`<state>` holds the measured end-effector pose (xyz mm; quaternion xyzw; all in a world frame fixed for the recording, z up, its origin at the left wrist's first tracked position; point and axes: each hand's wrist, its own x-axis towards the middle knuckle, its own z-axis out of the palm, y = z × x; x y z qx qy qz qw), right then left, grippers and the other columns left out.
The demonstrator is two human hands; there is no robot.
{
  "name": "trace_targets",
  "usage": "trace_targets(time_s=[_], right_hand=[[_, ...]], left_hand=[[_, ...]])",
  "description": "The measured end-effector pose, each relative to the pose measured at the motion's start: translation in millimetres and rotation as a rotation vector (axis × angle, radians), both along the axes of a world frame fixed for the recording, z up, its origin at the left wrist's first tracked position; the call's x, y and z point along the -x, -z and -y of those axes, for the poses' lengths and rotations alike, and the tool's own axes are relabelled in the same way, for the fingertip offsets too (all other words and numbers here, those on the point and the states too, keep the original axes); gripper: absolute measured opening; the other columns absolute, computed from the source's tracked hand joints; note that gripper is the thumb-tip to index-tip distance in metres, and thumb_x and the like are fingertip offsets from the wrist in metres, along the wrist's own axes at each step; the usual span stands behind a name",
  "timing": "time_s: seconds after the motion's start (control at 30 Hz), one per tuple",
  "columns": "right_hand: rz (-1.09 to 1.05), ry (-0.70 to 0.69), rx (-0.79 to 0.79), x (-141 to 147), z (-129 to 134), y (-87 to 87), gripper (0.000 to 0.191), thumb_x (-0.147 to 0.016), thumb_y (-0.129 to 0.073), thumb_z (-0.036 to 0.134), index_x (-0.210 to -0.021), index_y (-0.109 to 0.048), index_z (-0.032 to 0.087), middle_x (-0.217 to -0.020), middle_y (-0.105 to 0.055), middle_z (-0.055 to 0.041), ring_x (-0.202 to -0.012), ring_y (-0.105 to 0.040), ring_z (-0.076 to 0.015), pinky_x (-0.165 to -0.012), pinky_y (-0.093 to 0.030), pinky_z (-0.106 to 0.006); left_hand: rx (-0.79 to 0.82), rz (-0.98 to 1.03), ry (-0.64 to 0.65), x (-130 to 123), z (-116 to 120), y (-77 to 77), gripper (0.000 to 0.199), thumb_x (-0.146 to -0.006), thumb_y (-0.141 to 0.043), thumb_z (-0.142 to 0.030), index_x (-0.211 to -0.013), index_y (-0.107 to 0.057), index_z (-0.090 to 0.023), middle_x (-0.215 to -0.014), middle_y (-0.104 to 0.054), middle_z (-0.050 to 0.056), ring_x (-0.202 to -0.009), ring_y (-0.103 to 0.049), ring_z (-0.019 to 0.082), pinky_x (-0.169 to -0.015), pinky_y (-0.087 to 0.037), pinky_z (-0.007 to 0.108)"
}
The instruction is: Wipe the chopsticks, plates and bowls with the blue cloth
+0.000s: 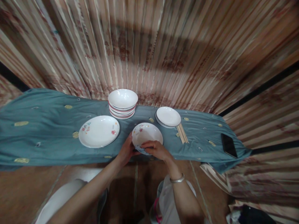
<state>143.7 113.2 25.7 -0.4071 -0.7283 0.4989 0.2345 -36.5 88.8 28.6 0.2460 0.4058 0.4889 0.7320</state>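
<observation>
A white bowl (150, 132) with small flowers inside its rim is tilted near the table's front edge. My left hand (126, 149) grips it at the left side, with the fingers partly hidden beneath it. Over the near part of the bowl, my right hand (157, 150) has its fingers bent together against the inside. A bluish patch shows under those fingertips; whether it is a cloth or the bowl's pattern I cannot make out. Left of the bowl lie flowered oval plates (99, 132), one upon another. Behind stands a stack of white bowls (123, 99) with red bands.
A teal cloth (53, 130) with pineapple prints covers the long table. Small white plates (168, 116) are stacked at the right, beside several wooden chopsticks (182, 134). A black phone (229, 145) lies near the right end. A striped curtain (144, 53) hangs directly behind the table.
</observation>
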Motion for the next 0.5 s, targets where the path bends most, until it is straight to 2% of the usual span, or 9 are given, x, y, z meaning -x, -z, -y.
trace_targets(time_s=[0.13,0.23,0.37,0.5], right_hand=[[0.140,0.054,-0.110,-16.3,3.6,-3.4,0.026,-0.076,-0.056,0.016,-0.093,-0.075,0.022,-0.103,-0.073,-0.0043,-0.099,-0.066,-0.0211,-0.093,-0.048,-0.036],[0.281,0.124,-0.212,-24.4,1.9,-1.1,0.027,-0.077,-0.053,0.013,-0.092,-0.074,0.020,-0.101,-0.073,-0.0053,-0.097,-0.066,-0.0216,-0.092,-0.048,-0.037],[0.483,0.228,-0.368,-25.3,-5.1,7.0,0.028,-0.079,-0.050,0.010,-0.091,-0.073,0.020,-0.098,-0.073,-0.0067,-0.095,-0.066,-0.0222,-0.091,-0.048,-0.037],[0.585,0.352,-0.483,-18.8,-11.6,22.0,0.025,-0.085,-0.047,0.012,-0.093,-0.070,0.015,-0.099,-0.071,-0.0134,-0.096,-0.064,-0.0251,-0.090,-0.048,-0.040]], left_hand=[[0.025,-0.023,-0.015,1.5,-0.1,2.8,0.065,-0.085,-0.056,-0.036,-0.145,-0.031,-0.035,-0.136,-0.052,0.010,-0.096,-0.065,0.025,-0.072,-0.058,0.042],[0.046,-0.003,-0.037,1.6,-0.6,3.4,0.066,-0.085,-0.058,-0.032,-0.145,-0.031,-0.034,-0.134,-0.054,0.010,-0.096,-0.065,0.024,-0.073,-0.059,0.042],[0.068,0.028,-0.060,0.8,-1.7,3.1,0.065,-0.084,-0.060,-0.030,-0.143,-0.035,-0.035,-0.132,-0.056,0.009,-0.098,-0.065,0.024,-0.073,-0.059,0.041],[0.075,-0.002,-0.065,0.9,-2.5,5.1,0.063,-0.085,-0.058,-0.030,-0.143,-0.035,-0.035,-0.133,-0.055,0.009,-0.100,-0.064,0.024,-0.072,-0.059,0.039]])
